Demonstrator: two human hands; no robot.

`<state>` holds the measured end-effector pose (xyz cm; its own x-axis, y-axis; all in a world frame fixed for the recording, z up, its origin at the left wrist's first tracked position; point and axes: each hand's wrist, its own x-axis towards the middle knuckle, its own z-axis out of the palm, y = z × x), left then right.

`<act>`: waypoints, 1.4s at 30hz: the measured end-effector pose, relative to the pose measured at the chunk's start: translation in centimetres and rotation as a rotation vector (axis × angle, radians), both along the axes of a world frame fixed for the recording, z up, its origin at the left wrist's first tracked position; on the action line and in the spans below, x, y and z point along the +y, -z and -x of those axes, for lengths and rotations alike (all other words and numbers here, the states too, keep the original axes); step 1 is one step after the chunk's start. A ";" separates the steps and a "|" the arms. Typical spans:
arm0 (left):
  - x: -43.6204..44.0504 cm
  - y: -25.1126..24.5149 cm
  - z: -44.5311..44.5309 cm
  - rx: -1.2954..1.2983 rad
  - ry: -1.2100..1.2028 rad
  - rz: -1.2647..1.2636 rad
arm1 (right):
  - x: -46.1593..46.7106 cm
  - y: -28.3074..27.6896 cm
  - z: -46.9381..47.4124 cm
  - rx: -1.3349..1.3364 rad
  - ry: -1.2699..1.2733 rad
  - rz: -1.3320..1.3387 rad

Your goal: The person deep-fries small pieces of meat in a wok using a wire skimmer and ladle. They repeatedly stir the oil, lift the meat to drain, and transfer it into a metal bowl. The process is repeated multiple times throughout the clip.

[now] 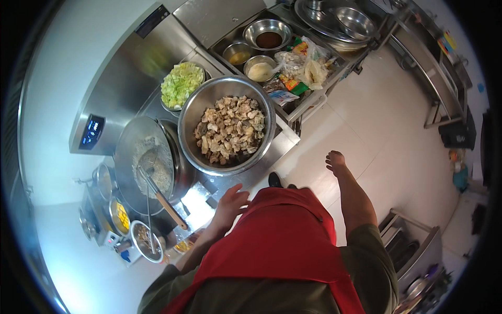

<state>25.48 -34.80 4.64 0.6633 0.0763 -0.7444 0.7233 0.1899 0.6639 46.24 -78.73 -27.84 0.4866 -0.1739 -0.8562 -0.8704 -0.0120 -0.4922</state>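
Observation:
My left hand (232,202) hangs free below the large steel bowl, its fingers apart and nothing in it. Off to the right, over the floor, my right hand (335,160) is empty too, its fingers apart and slightly curled. The large steel bowl (270,129) holds pieces of cooked-looking meat (231,129). Left of it a big wok (125,157) contains cloudy, foamy liquid. A strainer or ladle with a wooden handle (170,210) rests in the wok, the handle pointing towards me. Chopped green vegetable (181,84) fills a container behind the large bowl.
A steel counter at the upper right bears bowls of brown liquid (268,40), yellow liquid (238,58) and a pale substance (260,72), beside plastic bags (313,72). A white-rimmed bowl (146,241) and a bowl of yellow pieces (122,216) stand lower left. A metal cart (415,247) is at right.

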 end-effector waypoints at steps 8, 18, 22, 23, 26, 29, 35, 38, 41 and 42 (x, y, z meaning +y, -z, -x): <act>0.2 15.4 -5.3 -0.028 -0.810 0.704 | -4.8 -8.8 -14.9 -0.134 0.276 -0.253; -12.9 13.6 -6.8 0.229 -1.123 0.201 | -15.5 -7.1 -54.8 -0.517 0.400 -0.582; -19.6 10.7 -5.8 0.344 -1.288 0.095 | -18.1 -5.9 -68.1 -0.325 0.354 -0.513; -20.7 10.1 -5.9 0.421 -1.309 0.047 | -18.1 -5.7 -70.8 -0.216 0.517 -0.640; -22.3 9.6 -5.2 0.522 -1.381 0.002 | -17.6 -4.5 -74.7 -0.331 0.457 -0.405; -23.2 9.6 -4.6 0.562 -1.378 0.014 | -16.7 -5.1 -74.7 -0.463 0.423 -0.407; -23.0 10.4 -3.4 0.569 -1.332 -0.006 | -6.4 -15.7 -59.9 -0.547 0.041 -0.463; -20.6 10.6 -2.5 0.500 -1.338 -0.046 | 3.3 -23.5 -44.0 -0.419 -0.255 -0.522; -16.7 9.5 -0.1 0.351 -1.309 -0.171 | 13.6 -29.0 -28.9 -0.266 -0.460 -0.727; -15.1 8.9 0.8 0.253 -1.265 -0.265 | 16.9 -29.8 -24.7 -0.213 -0.486 -0.642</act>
<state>24.67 -49.89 -4.29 -0.1287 0.6992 -0.7033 0.2520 0.7089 0.6587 70.94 -61.86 1.96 0.5441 0.5884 -0.5981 -0.7280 -0.0233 -0.6852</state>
